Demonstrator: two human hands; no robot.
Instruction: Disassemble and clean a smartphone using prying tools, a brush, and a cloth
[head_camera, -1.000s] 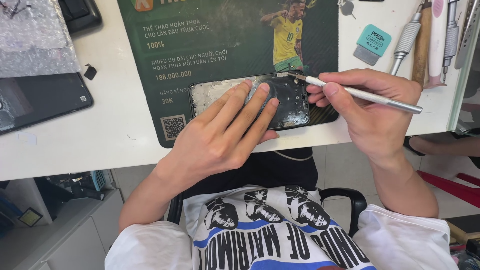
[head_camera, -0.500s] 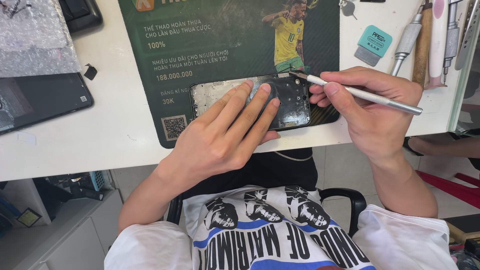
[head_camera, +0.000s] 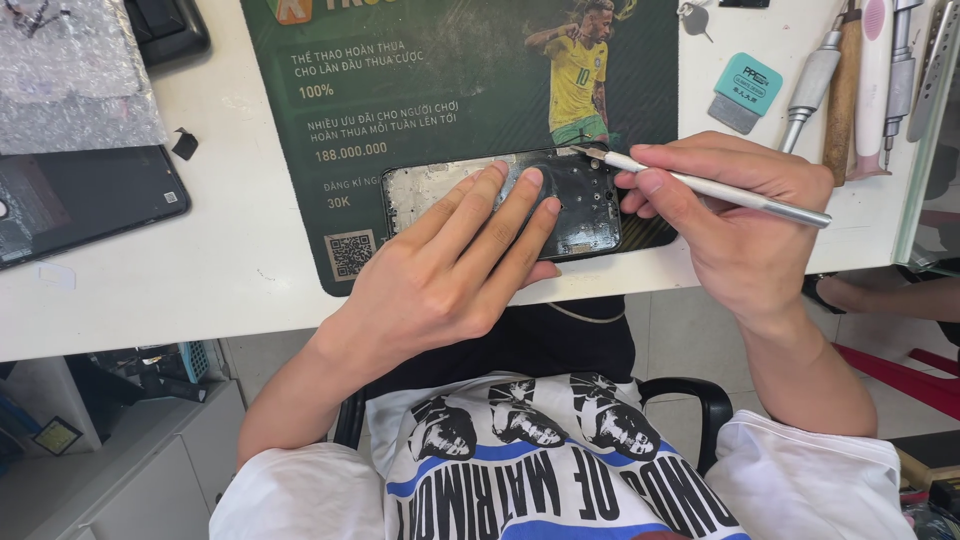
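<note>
Head view shows us our left hand (head_camera: 455, 270) lying flat, fingers spread, pressing on the opened phone frame (head_camera: 500, 205), which sits on the near edge of the green mat (head_camera: 420, 90). Our right hand (head_camera: 730, 215) has its fingers clamped around a slim metal knife tool (head_camera: 715, 187), whose tip touches the frame's far right corner. More tools (head_camera: 850, 80) lie far right on the white table (head_camera: 230, 260).

White desk (head_camera: 230, 270). Directly on it: green mat (head_camera: 450, 90) at centre, dark tablet (head_camera: 80, 200) and bubble wrap (head_camera: 70, 80) at left, black scrap (head_camera: 184, 143) beside them. Right side: teal scraper (head_camera: 745, 90), row of metal and wood-handled tools (head_camera: 850, 80). Opened phone (head_camera: 590, 200) sits on mat.
</note>
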